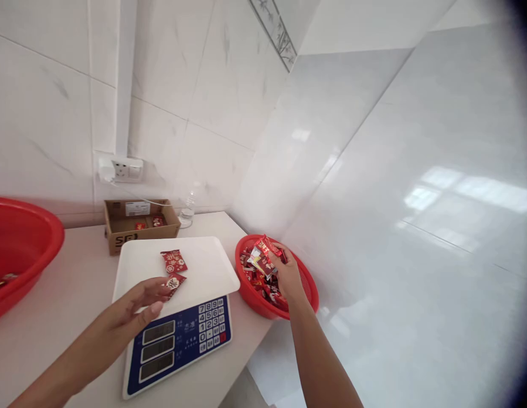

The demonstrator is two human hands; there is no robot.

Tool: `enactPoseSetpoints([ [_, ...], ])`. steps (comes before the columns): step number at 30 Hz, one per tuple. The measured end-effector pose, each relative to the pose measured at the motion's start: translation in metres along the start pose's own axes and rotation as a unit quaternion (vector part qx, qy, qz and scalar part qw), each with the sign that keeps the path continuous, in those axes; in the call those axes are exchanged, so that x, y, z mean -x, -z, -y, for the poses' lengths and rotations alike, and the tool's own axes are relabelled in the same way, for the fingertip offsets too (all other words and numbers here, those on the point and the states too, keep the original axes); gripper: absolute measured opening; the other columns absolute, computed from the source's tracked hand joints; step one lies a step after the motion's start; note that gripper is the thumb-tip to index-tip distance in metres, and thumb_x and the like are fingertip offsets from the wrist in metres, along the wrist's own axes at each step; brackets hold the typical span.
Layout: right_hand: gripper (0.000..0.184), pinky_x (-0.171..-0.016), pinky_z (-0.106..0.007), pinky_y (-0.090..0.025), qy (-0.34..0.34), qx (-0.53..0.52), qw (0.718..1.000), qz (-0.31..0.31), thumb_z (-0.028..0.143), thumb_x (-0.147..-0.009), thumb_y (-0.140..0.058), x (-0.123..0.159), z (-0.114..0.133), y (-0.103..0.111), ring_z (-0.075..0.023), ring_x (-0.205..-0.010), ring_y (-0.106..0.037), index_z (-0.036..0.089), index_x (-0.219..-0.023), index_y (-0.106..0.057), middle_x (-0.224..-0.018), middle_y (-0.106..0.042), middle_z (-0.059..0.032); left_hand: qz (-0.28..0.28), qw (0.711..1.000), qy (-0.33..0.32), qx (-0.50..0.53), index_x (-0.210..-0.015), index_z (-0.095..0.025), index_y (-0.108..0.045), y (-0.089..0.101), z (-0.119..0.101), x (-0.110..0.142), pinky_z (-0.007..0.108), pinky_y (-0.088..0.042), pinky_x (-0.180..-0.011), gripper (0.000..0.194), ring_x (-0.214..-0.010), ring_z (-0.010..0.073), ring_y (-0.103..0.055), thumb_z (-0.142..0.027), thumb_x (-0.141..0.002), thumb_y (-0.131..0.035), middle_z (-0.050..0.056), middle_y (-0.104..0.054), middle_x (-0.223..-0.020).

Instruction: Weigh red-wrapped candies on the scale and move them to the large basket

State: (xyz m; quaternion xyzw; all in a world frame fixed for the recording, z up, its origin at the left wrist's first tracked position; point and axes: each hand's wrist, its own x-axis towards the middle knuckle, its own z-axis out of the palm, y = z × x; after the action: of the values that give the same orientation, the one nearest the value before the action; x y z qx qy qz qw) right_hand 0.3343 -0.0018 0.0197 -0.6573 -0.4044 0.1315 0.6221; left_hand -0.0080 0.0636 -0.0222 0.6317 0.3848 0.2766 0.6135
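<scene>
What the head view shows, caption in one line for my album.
Left hand at the red packets on a digital scale, right hand holding more above a red plastic basket.

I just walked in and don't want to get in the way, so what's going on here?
A person's right hand holds a few packets over a red basket with more in it. Their left hand is open at the scale, fingertips by the nearer of two red packets on its pan. Behind it stand a box and a bottle.
</scene>
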Motion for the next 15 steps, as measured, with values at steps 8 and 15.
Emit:
enactPoseSetpoints([
  [8, 0.029, -0.091, -0.033, -0.050, 0.339, 0.110, 0.914, 0.197, 0.020, -0.084, -0.055, 0.099, 0.033, -0.107, -0.0197, -0.108, -0.058, 0.026, -0.111, -0.063, -0.119, -0.059, -0.0084, 0.056, 0.928, 0.046, 0.367, -0.138, -0.042, -0.034, -0.030, -0.022, 0.021, 0.046, -0.053, -0.087, 0.061, -0.135, 0.0296, -0.036, -0.057, -0.082, -0.053, 0.005, -0.035, -0.150],
  [15, 0.039, -0.102, -0.048, -0.041, 0.407, 0.186, 0.846, 0.291, 0.016, -0.084, -0.051, 0.145, 0.034, -0.152, -0.0267, -0.126, -0.044, 0.023, -0.122, -0.052, -0.128, -0.052, -0.0114, -0.066, 0.868, 0.109, 0.481, -0.128, -0.030, -0.052, -0.022, -0.022, 0.012, 0.025, -0.055, -0.077, 0.048, -0.104, 0.0201, -0.063, -0.044, -0.083, -0.060, 0.006, -0.064, -0.116],
])
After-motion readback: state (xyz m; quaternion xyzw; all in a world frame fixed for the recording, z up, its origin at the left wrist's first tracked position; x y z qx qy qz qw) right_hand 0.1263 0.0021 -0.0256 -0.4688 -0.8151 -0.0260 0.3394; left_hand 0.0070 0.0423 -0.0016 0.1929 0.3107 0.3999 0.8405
